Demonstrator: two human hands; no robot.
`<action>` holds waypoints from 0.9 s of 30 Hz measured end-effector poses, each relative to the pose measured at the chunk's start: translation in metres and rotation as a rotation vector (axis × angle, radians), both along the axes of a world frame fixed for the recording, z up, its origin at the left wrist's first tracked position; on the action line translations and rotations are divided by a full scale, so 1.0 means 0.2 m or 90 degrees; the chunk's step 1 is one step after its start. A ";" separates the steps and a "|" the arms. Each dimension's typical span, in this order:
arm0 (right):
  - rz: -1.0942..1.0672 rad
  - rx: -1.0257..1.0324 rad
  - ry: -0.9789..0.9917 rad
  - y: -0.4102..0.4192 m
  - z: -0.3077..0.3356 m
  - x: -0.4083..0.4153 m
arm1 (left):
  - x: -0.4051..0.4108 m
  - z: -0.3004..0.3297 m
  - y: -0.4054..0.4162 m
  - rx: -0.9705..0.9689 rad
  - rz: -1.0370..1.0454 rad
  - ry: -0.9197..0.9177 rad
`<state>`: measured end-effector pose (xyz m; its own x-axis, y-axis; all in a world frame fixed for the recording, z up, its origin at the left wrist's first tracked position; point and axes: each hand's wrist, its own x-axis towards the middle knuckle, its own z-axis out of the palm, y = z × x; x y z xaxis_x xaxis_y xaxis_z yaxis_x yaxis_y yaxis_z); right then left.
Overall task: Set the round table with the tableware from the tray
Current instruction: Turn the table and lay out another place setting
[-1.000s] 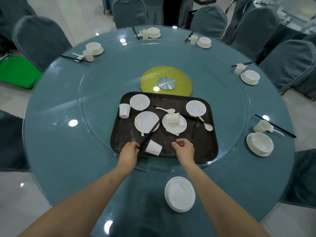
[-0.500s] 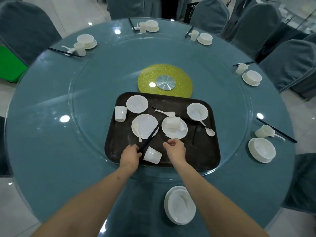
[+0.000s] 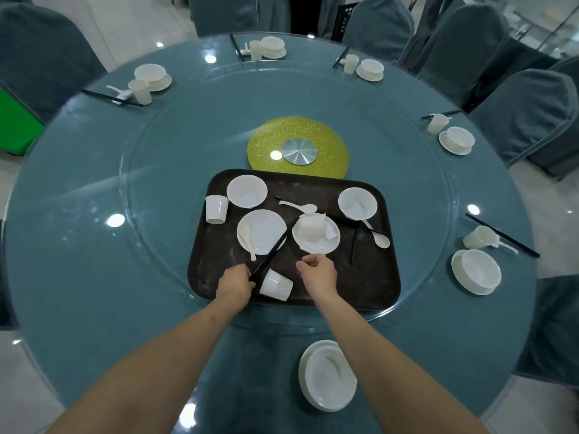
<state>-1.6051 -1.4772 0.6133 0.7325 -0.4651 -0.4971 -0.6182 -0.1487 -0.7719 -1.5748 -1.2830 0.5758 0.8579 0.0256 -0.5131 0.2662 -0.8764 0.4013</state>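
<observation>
**Black chopsticks were the thing to watch here**

Black chopsticks (image 3: pixel 275 250) lay on the dark tray (image 3: pixel 219 277), long axis running from the near-left end up and away to the right, far tips resting across the edge of a white plate (image 3: pixel 263 228) that also carried a spoon (image 3: pixel 247 241). The left hand (image 3: pixel 235 281) sat right at their near end, fingers curled onto it, so its grip looked closed on the pair. The right hand (image 3: pixel 318 270) hovered just beside, loosely curled, holding nothing as far as I could tell.

Wedged between both hands was a tipped-over cup (image 3: pixel 275 285), touching or nearly touching the chopsticks' near end, so my guess is it could get knocked on the lift. Nearest place setting on the worktop (image 3: pixel 94 277) had only a bowl on a plate (image 3: pixel 327 375); chopsticks would probably go beside it.
</observation>
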 end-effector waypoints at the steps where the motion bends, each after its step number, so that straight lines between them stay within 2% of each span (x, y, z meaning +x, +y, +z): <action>1: 0.000 0.002 0.000 0.00 0.01 -0.01 | 0.01 0.01 0.00 0.005 0.001 0.008; 10: 0.017 0.002 -0.004 -0.01 0.08 -0.06 | 0.02 0.12 0.03 -0.019 0.043 0.031; 15: 0.060 0.026 -0.038 0.03 0.17 -0.06 | -0.02 0.19 0.07 -0.100 0.068 0.011; 27: -0.059 0.207 -0.139 0.05 0.33 -0.03 | -0.21 0.37 -0.06 -0.315 0.021 0.005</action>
